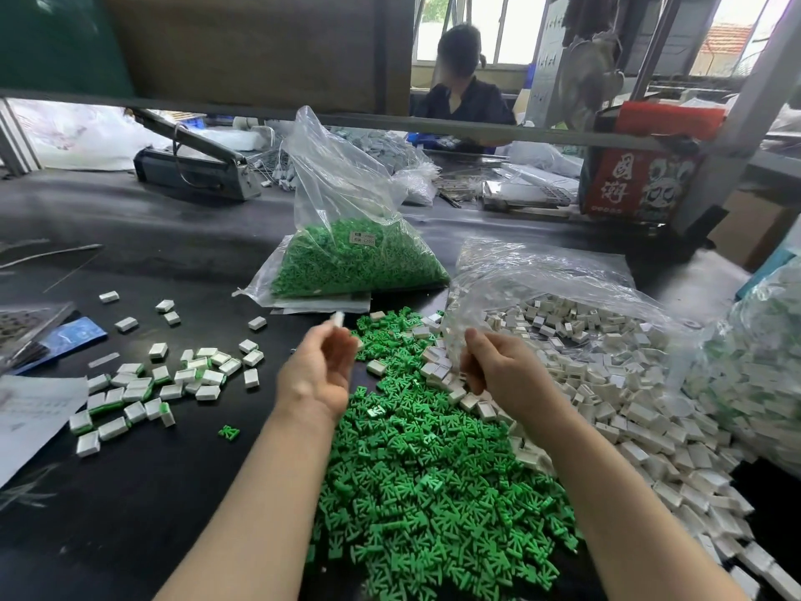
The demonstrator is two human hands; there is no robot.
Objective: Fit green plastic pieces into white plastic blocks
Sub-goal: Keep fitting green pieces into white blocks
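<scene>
A: Dozens of finished white blocks [147, 383], green showing at their edges, lie scattered on the black table [143, 236], well to the left of the green pile [433, 470]. Is that where the left hand is headed?

B: I judge so. The left hand [318, 366] hangs just left of the green pile's far end, its fingers curled, and a small white piece [337, 317] is pinched at the fingertips. The piece is blurred, so I cannot tell whether green is already seated in it.

A: Which way does its long axis run?

B: Roughly up and away from the palm, tilted slightly right. More than that I cannot tell.

A: And the right hand?

B: The right hand [494, 366] hovers at the right edge of the green pile, where green meets the heap of loose white blocks [628, 383]. Its fingers are curled downward; what they hold, if anything, is hidden.

A: So which hand is nearer the next part?

B: The right. Green pieces lie directly below and left of its fingertips, white blocks below and right. Behind the green pile sits a clear bag of green pieces [355, 258]; right of it, the torn bag [563, 279] spills the white blocks.
</scene>
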